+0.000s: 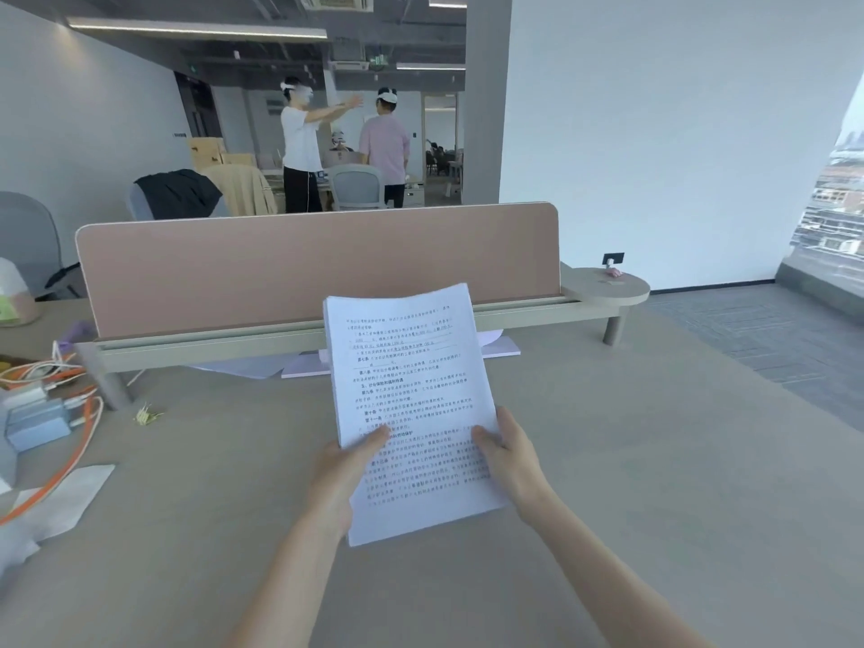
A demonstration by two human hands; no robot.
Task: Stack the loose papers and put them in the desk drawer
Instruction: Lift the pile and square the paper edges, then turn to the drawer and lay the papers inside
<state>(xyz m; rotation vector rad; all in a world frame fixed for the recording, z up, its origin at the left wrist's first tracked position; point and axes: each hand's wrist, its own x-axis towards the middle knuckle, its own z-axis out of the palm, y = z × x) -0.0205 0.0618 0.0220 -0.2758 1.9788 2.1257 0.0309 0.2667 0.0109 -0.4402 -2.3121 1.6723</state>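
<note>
A stack of white printed papers (411, 395) is held up above the grey desk (654, 484), roughly squared, its top edge tilted away from me. My left hand (339, 479) grips the stack's lower left edge, thumb on the top sheet. My right hand (509, 456) grips the lower right edge, thumb also on the sheet. More loose sheets (252, 364) and a pale folder (502, 346) lie on the desk under the divider rail. No drawer is in view.
A pink desk divider (304, 268) stands across the desk's far edge. Orange cables (70, 441), small boxes (37, 420) and white tissue (61, 502) crowd the left side. A round side shelf (608, 285) sits far right. Two people stand far behind, among office chairs.
</note>
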